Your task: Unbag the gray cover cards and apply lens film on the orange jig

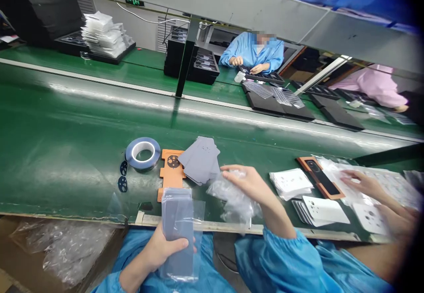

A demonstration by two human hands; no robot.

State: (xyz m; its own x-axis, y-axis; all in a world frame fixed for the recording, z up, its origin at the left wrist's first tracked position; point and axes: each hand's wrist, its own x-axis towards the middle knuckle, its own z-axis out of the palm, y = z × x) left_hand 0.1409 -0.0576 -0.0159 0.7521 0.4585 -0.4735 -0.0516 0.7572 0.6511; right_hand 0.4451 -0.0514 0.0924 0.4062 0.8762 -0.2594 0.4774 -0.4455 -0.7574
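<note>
My left hand [167, 249] is closed around a bundle of grey-blue sheets [178, 222] in a clear plastic sleeve, held upright at the table's front edge. My right hand [250, 185] is over a wad of crumpled clear plastic bags [232, 198], its fingers closing on the film; the fingertips are partly hidden. Just beyond lies a fanned pile of grey sheets [200, 158] with rounded corners. It overlaps an orange fixture [172, 176] bearing a black disc with holes. A roll of blue tape [143, 153] lies to the left, near two small dark camera-shaped pieces [123, 183].
At right, a co-worker's hands [367, 189] are near white cards [293, 182], a second orange fixture [321, 177] and clear sheets. A box of plastic waste [71, 251] stands lower left. A metal post [186, 59] rises behind the table; another co-worker [255, 57] sits across.
</note>
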